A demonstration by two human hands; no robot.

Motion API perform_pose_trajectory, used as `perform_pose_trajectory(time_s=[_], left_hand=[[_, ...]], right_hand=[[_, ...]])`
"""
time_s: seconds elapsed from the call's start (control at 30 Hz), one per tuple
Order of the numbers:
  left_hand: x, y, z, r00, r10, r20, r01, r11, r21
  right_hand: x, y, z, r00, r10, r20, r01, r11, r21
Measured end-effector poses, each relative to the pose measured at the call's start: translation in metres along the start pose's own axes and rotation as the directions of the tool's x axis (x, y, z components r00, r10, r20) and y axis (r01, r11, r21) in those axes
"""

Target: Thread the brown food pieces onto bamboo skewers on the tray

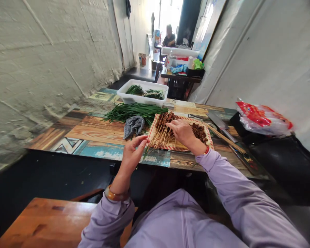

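Nearest, lower left: a brown wooden surface, below the patchwork-patterned table.

Left hand: at the table's near edge, just off the tray's near left corner. Thumb and forefinger close together, narrow gap; whether anything is held between them, cannot tell.

Right hand: over the middle of the striped-rim tray, fingers bent, tips at the meat end of the skewers. Grip hidden by the back of the hand; cannot tell if it is closed on one.

Skewers: massed in the tray's left half, bare ends toward the near left corner, browned meat toward the far edge. Loose meat pieces toward the tray's right edge.

Right of tray: a bundle of thin sticks slanting toward the table's near right corner. Black bag at the right end, red-and-clear plastic package behind it.

Grey cloth just left of the tray; long greens behind the cloth. White tub at the far edge, cut greens inside.

Beyond: a second table, loaded; farthest, a seated person.
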State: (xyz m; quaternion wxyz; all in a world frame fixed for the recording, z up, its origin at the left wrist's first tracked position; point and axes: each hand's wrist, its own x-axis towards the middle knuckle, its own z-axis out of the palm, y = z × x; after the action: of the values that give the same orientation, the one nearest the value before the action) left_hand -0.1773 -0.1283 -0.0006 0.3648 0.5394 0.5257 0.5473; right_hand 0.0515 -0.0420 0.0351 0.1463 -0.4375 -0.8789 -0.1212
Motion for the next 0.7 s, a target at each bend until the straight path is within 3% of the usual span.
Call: perform_pose_trajectory(time_s=[0.1, 0.17, 0.23, 0.3, 0.37, 0.47, 0.53, 0.6, 0.7], left_hand=[[0.008, -0.001, 0.001, 0.999, 0.015, -0.032, -0.016, 0.999, -0.033], [0.015, -0.004, 0.003, 1.0, 0.009, -0.023, -0.011, 0.997, -0.081], [0.023, -0.006, 0.005, 1.0, -0.014, 0.008, 0.015, 0.993, -0.12], [0.03, -0.008, 0.008, 0.999, -0.024, 0.041, 0.029, 0.99, -0.136], [0.036, -0.008, 0.011, 0.997, -0.018, 0.076, 0.028, 0.991, -0.132], [0.041, -0.008, 0.016, 0.992, -0.018, 0.127, 0.032, 0.993, -0.111], [0.043, -0.007, 0.019, 0.988, -0.021, 0.153, 0.034, 0.996, -0.078], [0.045, -0.006, 0.021, 0.984, -0.022, 0.174, 0.028, 0.999, -0.03], [0.05, -0.003, 0.025, 0.978, -0.009, 0.207, -0.001, 0.999, 0.048]], right_hand=[[-0.023, 0.005, 0.003, 0.975, 0.161, -0.15, -0.12, 0.961, 0.25], [-0.045, 0.012, 0.009, 0.912, 0.352, -0.211, -0.226, 0.86, 0.458], [-0.068, 0.019, 0.014, 0.838, 0.527, -0.141, -0.335, 0.701, 0.63], [-0.088, 0.024, 0.016, 0.803, 0.597, -0.009, -0.421, 0.576, 0.701], [-0.098, 0.026, 0.011, 0.824, 0.565, 0.039, -0.451, 0.612, 0.65], [-0.095, 0.021, 0.0, 0.902, 0.428, 0.061, -0.407, 0.794, 0.451], [-0.085, 0.014, -0.004, 0.921, 0.369, 0.126, -0.39, 0.868, 0.307], [-0.072, 0.004, -0.003, 0.917, 0.35, 0.192, -0.387, 0.896, 0.217], [-0.054, -0.009, 0.004, 0.911, 0.34, 0.232, -0.395, 0.879, 0.266]])
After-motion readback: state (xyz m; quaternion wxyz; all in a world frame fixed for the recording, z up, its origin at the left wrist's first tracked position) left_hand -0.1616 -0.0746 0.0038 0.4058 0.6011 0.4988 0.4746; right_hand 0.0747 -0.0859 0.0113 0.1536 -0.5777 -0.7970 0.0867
